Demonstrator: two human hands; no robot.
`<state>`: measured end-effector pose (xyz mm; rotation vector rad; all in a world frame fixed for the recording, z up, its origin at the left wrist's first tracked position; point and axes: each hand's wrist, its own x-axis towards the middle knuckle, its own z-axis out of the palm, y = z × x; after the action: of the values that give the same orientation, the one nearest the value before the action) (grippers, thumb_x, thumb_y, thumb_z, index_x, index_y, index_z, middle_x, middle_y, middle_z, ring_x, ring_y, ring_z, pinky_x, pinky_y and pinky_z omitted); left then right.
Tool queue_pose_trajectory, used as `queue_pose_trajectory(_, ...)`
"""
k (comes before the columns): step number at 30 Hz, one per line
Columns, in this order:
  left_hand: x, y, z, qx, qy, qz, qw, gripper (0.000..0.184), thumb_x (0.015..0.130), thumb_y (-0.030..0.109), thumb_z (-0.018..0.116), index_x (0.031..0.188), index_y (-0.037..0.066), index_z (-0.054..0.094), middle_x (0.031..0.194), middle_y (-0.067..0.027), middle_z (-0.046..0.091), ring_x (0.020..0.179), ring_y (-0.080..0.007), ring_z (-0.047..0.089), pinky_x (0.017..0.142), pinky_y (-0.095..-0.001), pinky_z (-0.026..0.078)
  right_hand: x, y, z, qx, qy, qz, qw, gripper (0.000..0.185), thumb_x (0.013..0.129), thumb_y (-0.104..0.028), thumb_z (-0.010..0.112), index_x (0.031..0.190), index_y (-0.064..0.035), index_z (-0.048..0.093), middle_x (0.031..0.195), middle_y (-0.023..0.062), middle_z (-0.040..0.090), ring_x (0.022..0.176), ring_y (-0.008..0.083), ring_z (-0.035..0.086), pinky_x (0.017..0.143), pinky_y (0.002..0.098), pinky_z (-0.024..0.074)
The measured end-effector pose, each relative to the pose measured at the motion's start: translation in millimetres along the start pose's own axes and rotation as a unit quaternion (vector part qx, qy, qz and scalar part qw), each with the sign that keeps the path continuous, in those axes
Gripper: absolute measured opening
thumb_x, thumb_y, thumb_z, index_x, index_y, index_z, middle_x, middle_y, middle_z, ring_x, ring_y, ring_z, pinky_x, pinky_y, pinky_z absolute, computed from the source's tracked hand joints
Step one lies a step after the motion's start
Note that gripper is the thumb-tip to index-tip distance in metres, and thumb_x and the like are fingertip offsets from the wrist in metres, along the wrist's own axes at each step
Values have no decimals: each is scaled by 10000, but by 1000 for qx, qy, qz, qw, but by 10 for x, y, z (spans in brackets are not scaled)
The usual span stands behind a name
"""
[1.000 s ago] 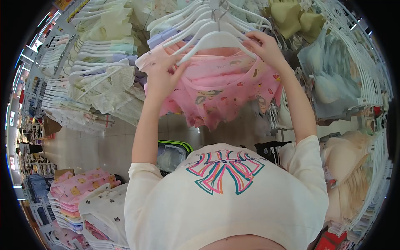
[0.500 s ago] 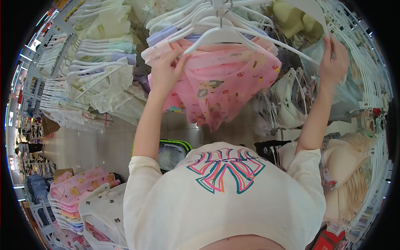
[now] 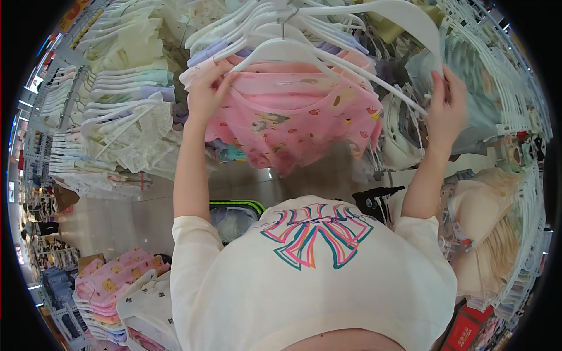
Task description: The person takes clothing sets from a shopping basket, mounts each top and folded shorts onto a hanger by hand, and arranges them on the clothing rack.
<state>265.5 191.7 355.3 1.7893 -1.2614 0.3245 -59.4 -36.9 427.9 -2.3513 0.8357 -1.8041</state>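
A pink printed garment point(image 3: 293, 126) hangs from a white hanger point(image 3: 285, 51) at the front of a row of hung clothes. My left hand point(image 3: 206, 92) is closed at that hanger's left end, with fingers and thumb around its tip and the garment's shoulder. On the right, my right hand point(image 3: 448, 110) is closed around the end of a bare white hanger point(image 3: 383, 10). This second hanger has a curved top arm and a straight lower bar. It reaches from the rail area across to my right hand, and its far end is hidden among the other hangers.
White and pale garments point(image 3: 134, 126) hang in rows on the left. Bras point(image 3: 489, 225) and other underwear hang along the right. Below the pink garment stands a container with a green rim point(image 3: 237, 203). Pink printed clothes point(image 3: 117, 275) hang at lower left, and a red box point(image 3: 468, 327) lies at lower right.
Both hands and the pink garment have shifted left in view. The bare hanger has swung so that more of its curved arm shows. My right hand sits lower, still on its end.
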Motion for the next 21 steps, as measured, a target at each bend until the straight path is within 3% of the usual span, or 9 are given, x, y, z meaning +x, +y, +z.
queue_pose_trajectory(5,27,26,-16,14,6,-2,1000,161,786,196,659,889,72,657,609,-31,530,504,-105,426,478,-249,353,-218,144,-698,-144,53,35,987,189,811,-121,641,980,-36,649,864,103,646,699,166,582,627,256,455)
queue_pose_trajectory(10,103,104,85,43,55,4,998,197,801,222,641,901,52,651,686,-72,594,550,-170,508,521,-279,403,-374,76,-1172,-86,173,61,979,189,809,-77,647,969,22,634,901,97,646,775,148,608,697,255,490)
queue_pose_trajectory(13,168,11,191,72,66,0,995,232,811,262,626,906,51,650,710,-87,608,579,-199,543,551,-299,428,-385,175,-1291,-206,110,-71,970,200,787,-42,659,977,15,643,900,108,660,719,187,613,633,279,489)
queue_pose_trajectory(16,224,-48,254,80,73,-7,994,267,813,303,615,904,54,651,703,-94,607,591,-209,555,567,-308,437,-317,109,-1212,-178,67,-171,967,233,754,-9,671,986,3,646,902,102,663,720,207,613,635,284,486)
queue_pose_trajectory(18,243,-66,276,76,77,-15,994,275,810,316,616,899,58,653,685,-96,603,591,-212,556,570,-311,438,-222,78,-1048,-128,33,-208,969,273,723,18,671,993,-19,651,897,88,663,736,213,610,638,284,479)
queue_pose_trajectory(21,294,-75,327,78,55,-41,995,260,805,312,622,895,71,658,656,-101,596,590,-219,557,569,-315,436,-159,77,-570,-42,-45,-180,982,318,697,17,677,1006,-56,657,887,72,661,749,194,606,661,268,470)
